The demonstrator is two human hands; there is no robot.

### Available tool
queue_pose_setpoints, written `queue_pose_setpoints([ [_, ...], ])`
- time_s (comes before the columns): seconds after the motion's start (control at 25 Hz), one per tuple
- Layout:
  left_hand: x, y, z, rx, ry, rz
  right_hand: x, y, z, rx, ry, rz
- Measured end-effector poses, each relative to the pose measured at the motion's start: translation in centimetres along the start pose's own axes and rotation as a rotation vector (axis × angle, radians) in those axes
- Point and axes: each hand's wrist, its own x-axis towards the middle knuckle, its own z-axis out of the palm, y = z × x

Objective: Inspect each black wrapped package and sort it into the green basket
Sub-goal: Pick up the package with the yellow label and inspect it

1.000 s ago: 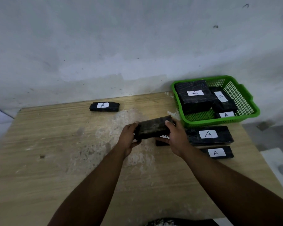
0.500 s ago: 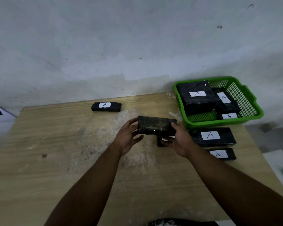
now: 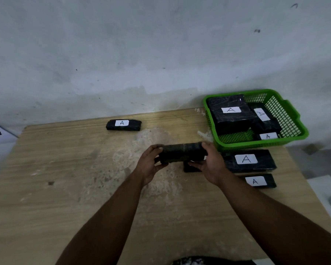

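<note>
Gripping a black wrapped package (image 3: pixel 182 154) by its ends, left hand (image 3: pixel 148 165) and right hand (image 3: pixel 211 165) curl their fingers round it above the table (image 3: pixel 65 188), near-left of the green basket (image 3: pixel 292 119).

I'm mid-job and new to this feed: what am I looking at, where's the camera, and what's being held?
There is no machine here: a person works bare-handed, filmed by a head-worn camera looking down. The left hand and right hand grip the ends of one black package above the wooden table. The green basket at the far right holds three labelled packages. Two labelled packages lie in front of it, another near the wall, and one sits partly hidden under the hands.
</note>
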Motion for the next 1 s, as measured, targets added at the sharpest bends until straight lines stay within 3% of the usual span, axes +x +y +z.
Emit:
queue_pose_setpoints([
  [0.24, 0.1, -0.1, -0.2, -0.012, -0.011, 0.022, 0.1, 0.0, -0.4, -0.03, -0.032, -0.057],
  [0.48, -0.1, 0.2, 0.3, 0.003, -0.007, 0.01, 0.3, 0.8, -0.6, -0.296, -0.076, -0.229],
  [0.68, 0.0, 0.4, 1.2, 0.049, 0.046, -0.044, 0.0, 1.1, -0.6, -0.354, -0.124, -0.327],
  [0.92, 0.3, 0.4, 1.4, 0.079, 0.036, 0.037, -0.5, 0.6, -0.5, -0.406, -0.153, -0.318],
  [1.0, 0.2, 0.5, 1.3, 0.043, 0.021, 0.082, -0.6, 0.3, -0.4, -0.231, -0.146, -0.193],
])
